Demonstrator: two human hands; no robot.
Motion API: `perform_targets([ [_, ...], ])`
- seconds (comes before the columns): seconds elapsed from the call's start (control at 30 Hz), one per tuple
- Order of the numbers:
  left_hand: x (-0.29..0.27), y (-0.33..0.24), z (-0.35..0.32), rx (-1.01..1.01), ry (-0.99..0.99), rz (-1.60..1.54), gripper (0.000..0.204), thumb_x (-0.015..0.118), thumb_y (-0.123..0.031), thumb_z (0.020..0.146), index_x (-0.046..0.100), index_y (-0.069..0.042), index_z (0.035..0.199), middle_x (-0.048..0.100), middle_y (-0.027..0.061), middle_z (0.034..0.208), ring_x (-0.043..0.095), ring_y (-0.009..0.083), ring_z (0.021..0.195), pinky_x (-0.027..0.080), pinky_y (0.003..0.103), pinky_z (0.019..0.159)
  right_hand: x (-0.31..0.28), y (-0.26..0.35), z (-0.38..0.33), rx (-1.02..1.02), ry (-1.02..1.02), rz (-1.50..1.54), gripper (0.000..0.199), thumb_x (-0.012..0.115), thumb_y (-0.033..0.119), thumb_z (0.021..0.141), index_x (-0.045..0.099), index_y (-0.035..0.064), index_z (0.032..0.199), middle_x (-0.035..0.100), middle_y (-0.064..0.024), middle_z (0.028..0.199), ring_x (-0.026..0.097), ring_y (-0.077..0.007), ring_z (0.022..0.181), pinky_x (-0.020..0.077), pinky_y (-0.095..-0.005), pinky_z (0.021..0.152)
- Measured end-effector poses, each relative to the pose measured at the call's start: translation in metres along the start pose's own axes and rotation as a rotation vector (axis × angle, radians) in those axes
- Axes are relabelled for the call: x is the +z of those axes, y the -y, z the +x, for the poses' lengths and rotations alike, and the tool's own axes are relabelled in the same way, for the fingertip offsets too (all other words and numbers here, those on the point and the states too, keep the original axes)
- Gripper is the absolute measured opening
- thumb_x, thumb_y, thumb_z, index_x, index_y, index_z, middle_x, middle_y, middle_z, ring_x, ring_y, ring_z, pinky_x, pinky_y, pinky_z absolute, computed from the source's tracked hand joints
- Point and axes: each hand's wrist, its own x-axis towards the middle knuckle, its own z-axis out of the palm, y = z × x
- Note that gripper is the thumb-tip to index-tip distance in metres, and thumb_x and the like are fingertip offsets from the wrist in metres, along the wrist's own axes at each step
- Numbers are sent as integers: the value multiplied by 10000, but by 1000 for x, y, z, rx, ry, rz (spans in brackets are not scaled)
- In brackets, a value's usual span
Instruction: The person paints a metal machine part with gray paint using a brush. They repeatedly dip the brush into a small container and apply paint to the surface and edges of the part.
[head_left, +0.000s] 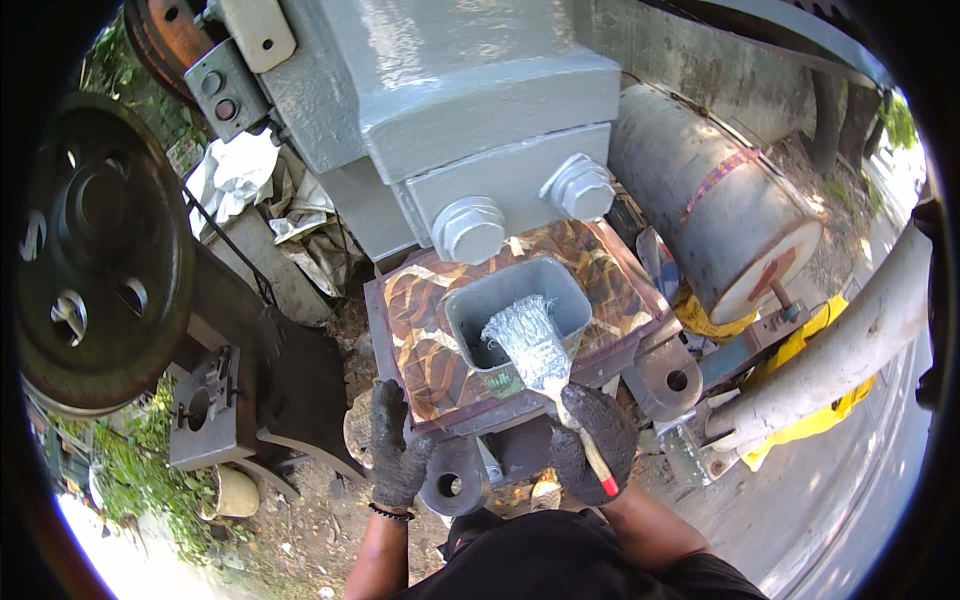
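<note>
My right hand (597, 440), in a dark glove, grips a paintbrush (535, 350) whose bristles are coated in silver-grey paint and rest at the mouth of a grey paint container (515, 305). The container stands on a brown patterned block (420, 345) under a grey machine body (450, 90) with two big hex bolts (470, 228). My left hand (395, 450), also gloved, presses against the block's front left edge, fingers spread, holding nothing.
A large dark flywheel (95, 250) stands at the left. A grey cylinder (715, 200) lies at the right beside a pale pipe (840, 350) and yellow sheeting (815, 420). White rags (235, 175) lie behind. Dirt and leaves cover the ground below.
</note>
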Motion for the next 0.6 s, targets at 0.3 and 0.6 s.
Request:
perform_targets([
  [0.3, -1, 3, 11, -6, 167, 16, 1118, 947, -305, 788, 290, 1, 1640, 404, 190, 1648, 405, 312, 1524, 344, 459, 1252, 1, 39, -24, 503, -91, 109, 355, 689, 137, 922, 701, -14, 1243, 741, -209, 1156, 724, -373, 1042, 569, -448, 926],
  [0.6, 24, 5, 18, -84, 206, -275, 1226, 932, -335, 804, 139, -44, 1692, 307, 165, 1699, 326, 300, 1566, 288, 443, 1277, -17, 72, -27, 472, -69, -109, 328, 551, 247, 1081, 676, -21, 1223, 759, -136, 1002, 742, -269, 929, 578, -410, 827],
])
